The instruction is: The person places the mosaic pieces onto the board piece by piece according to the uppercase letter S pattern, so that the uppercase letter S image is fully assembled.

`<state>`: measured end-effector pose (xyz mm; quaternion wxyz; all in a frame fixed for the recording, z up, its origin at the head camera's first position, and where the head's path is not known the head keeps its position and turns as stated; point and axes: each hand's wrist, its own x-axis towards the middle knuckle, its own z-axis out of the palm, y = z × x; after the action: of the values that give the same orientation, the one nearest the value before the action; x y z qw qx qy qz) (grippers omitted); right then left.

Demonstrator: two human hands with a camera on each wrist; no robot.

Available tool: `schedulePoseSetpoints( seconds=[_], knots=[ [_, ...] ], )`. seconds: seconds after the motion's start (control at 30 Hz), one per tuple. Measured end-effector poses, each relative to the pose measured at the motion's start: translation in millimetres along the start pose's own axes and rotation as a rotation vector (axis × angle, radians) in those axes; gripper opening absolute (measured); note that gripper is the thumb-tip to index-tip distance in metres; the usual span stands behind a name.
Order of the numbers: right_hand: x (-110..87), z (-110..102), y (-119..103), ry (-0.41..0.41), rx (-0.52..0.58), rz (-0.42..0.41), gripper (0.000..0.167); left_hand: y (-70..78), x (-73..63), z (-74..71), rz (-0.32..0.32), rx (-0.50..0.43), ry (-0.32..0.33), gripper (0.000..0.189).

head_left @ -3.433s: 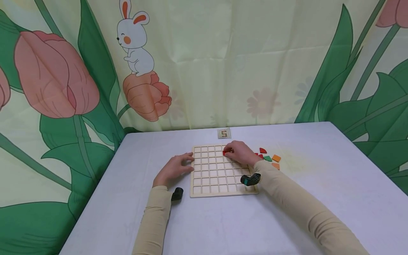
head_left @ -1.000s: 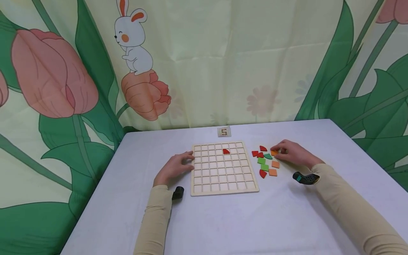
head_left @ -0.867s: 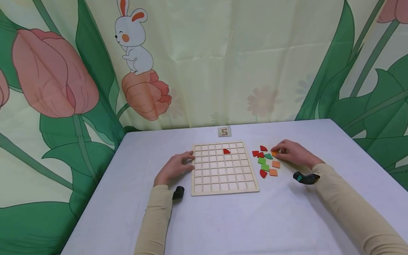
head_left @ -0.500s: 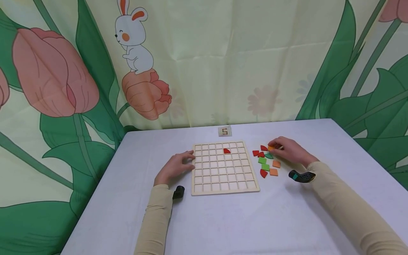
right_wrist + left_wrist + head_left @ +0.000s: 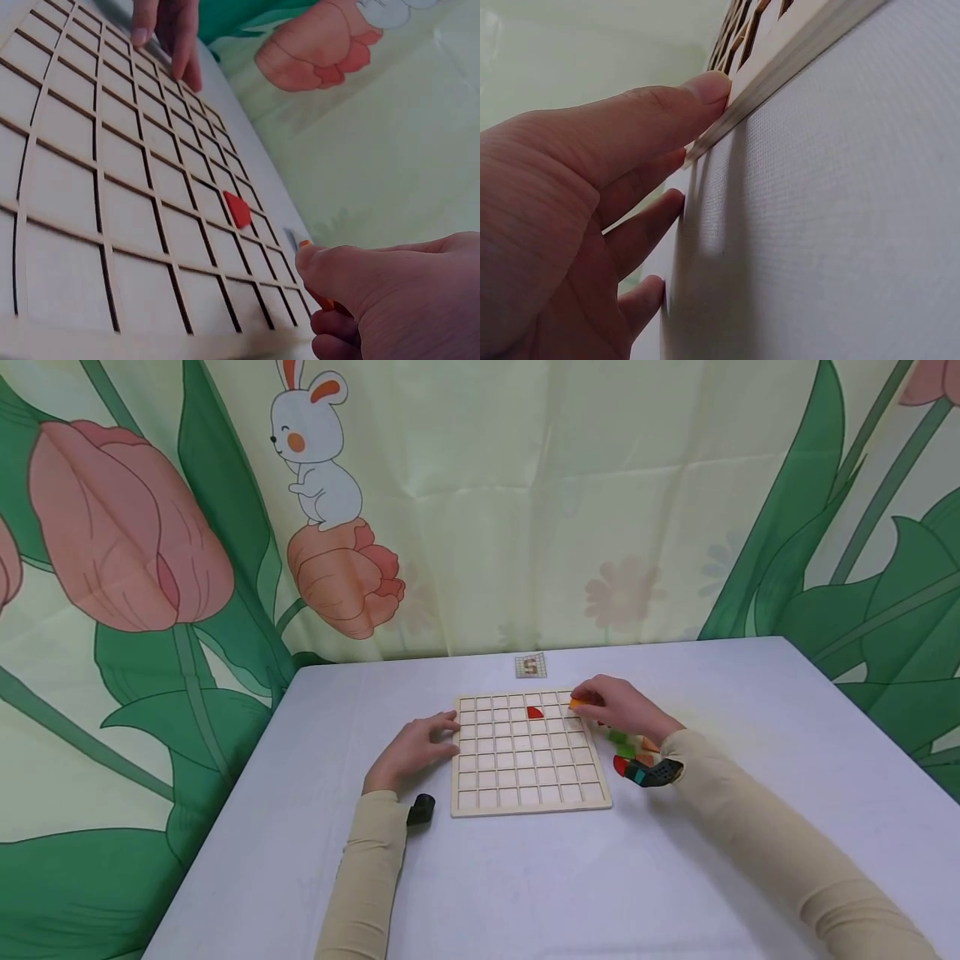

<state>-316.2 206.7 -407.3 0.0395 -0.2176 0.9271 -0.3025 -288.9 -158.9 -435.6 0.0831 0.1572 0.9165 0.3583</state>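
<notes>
A wooden grid board lies on the table, with one red quarter-round tile in a cell of its second row. My left hand rests at the board's left edge; in the left wrist view the thumb touches the wooden side and the other fingers are spread. My right hand pinches an orange square tile over the board's upper right edge. In the right wrist view, only slivers of that orange tile show past the thumb.
Right of the board lie loose tiles, partly hidden under my right hand and wrist: green squares, a red quarter-round and others. A small card with a gridded picture lies behind the board. A printed curtain hangs behind the table.
My right hand placed the red tile, went to the loose tiles on the right, picked up an orange square and carried it left to the board. My left hand stayed put.
</notes>
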Motion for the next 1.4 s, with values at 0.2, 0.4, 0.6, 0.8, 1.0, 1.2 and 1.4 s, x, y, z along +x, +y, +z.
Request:
schedulePoseSetpoints(
  seconds=[0.2, 0.4, 0.6, 0.8, 1.0, 1.2, 1.4],
  knots=[
    [14.0, 16, -16, -0.037, 0.021, -0.051, 0.034, 0.1, -0.2, 1.1, -0.009, -0.005, -0.005, 0.042],
    [28.0, 26, -27, -0.049, -0.037, -0.124, 0.032, 2.2, -1.3, -0.8, 0.009, 0.004, 0.004, 0.042],
    [41.7, 33, -34, -0.049, -0.068, -0.157, 0.027, 3.2, -1.3, -0.8, -0.005, -0.001, -0.002, 0.041],
    [49.4, 40, -35, -0.038, -0.099, -0.201, 0.027, 3.0, -1.1, 0.1, -0.017, 0.002, -0.005, 0.042],
    [51.1, 47, -41, -0.022, -0.094, -0.227, 0.027, 3.5, -1.6, -0.4, 0.005, 0.019, 0.003, 0.042],
    [52.3, 55, -44, -0.023, -0.115, -0.237, 0.03, 3.1, -2.1, 0.0, -0.002, 0.019, -0.001, 0.043],
    [49.8, 55, -46, -0.004, -0.114, -0.215, 0.029, 1.6, -3.1, 0.6, -0.002, 0.004, -0.002, 0.043]
  ],
)
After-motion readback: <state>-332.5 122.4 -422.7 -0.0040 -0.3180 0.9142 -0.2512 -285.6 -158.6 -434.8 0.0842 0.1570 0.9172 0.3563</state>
